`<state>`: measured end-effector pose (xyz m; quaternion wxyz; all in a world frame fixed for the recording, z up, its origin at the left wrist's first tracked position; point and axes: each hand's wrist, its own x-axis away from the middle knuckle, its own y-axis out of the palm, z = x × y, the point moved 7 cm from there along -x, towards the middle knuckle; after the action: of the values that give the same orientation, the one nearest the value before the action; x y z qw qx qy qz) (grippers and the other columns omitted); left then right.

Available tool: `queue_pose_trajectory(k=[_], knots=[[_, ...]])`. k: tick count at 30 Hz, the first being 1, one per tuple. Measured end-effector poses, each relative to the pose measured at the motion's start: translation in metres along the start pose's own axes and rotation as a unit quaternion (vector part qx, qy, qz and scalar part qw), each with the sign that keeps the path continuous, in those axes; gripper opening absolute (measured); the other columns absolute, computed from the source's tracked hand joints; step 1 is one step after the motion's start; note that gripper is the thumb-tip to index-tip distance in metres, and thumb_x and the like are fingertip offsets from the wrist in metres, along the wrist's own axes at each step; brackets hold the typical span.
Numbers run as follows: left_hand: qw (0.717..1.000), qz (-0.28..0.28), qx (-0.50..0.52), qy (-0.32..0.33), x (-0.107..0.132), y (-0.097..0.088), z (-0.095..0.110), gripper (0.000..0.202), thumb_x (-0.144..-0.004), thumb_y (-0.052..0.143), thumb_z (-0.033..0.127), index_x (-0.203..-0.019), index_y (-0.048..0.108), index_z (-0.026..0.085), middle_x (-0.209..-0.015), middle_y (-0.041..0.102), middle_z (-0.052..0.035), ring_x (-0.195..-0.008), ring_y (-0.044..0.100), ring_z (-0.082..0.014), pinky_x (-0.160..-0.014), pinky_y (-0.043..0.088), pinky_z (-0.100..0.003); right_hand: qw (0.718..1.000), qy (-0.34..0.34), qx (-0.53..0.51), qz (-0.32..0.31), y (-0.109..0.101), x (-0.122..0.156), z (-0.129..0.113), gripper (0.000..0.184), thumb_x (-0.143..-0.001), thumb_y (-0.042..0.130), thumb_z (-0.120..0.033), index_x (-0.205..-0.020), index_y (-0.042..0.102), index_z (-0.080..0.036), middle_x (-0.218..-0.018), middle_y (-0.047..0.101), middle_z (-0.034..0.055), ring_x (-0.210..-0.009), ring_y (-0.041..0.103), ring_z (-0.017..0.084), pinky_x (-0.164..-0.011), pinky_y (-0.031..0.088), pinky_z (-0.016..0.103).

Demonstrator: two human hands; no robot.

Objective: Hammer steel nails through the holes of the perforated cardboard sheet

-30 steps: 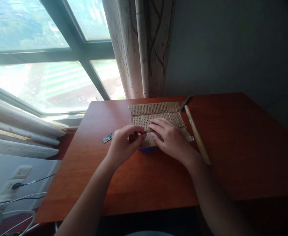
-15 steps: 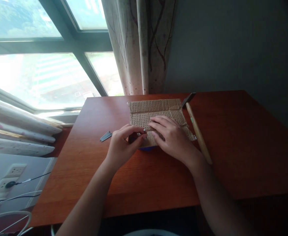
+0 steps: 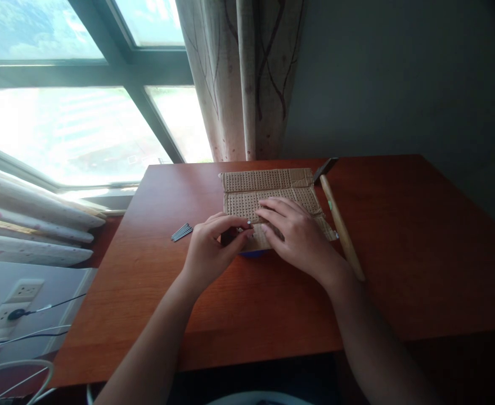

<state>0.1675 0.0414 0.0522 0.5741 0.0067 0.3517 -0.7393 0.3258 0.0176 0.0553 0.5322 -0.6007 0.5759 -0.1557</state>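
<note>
Between the thumb and fingers of my left hand, a nail is pinched, its pale head showing at the fingertips. It stands over the near part of a brown cardboard sheet covered in rows of small holes. My right hand rests on the sheet with its fingers stretched out, close to the nail and holding nothing. Something blue peeks out from under the sheet's near edge. The nail's lower end is hard to make out behind my fingers.
Several loose nails lie left of my left hand. A hammer with a wooden handle and dark head lies right of the sheet, on the reddish wooden table. A window and curtain are behind; a wall socket is at left.
Both hands keep almost the same pose, and the nail stays in my left fingers. The view has shifted very slightly.
</note>
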Motion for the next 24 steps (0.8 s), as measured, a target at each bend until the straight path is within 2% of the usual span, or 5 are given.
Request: queue_pose_trajectory(k=[11,16,24], knots=[[1.0,-0.002,-0.013,0.013,-0.0002,-0.0008,0.0042,0.005,-0.083,0.071,0.019,-0.088,0.071,0.019,-0.075,0.066,0.0004,-0.065,0.06,-0.0112,-0.061,0.048,-0.023,1.0,0.001,0.004,-0.003,-0.001,-0.0002,-0.0008,0.031,-0.096,0.051,-0.019,-0.121,0.069,-0.018,-0.133,0.064,0.0105,-0.127,0.054,0.026,-0.112,0.042,0.047],[0.999,-0.008,-0.041,0.026,-0.0014,0.0007,0.0071,0.006,-0.083,0.068,0.016,-0.087,0.07,0.019,-0.077,0.067,-0.0005,-0.069,0.061,-0.0129,-0.064,0.049,-0.024,1.0,0.0,0.007,-0.007,-0.0012,-0.0004,-0.001,0.031,-0.096,0.05,-0.02,-0.121,0.069,-0.017,-0.134,0.064,0.0108,-0.128,0.054,0.026,-0.113,0.042,0.047],[0.999,-0.01,-0.04,0.026,-0.0004,0.0018,0.0075,0.005,-0.083,0.066,0.016,-0.086,0.069,0.02,-0.076,0.067,-0.0013,-0.071,0.061,-0.0148,-0.066,0.049,-0.026,1.0,0.003,0.002,-0.003,-0.0012,0.0,-0.0003,0.032,-0.095,0.052,-0.019,-0.122,0.068,-0.021,-0.134,0.064,0.0093,-0.128,0.054,0.027,-0.112,0.042,0.049]])
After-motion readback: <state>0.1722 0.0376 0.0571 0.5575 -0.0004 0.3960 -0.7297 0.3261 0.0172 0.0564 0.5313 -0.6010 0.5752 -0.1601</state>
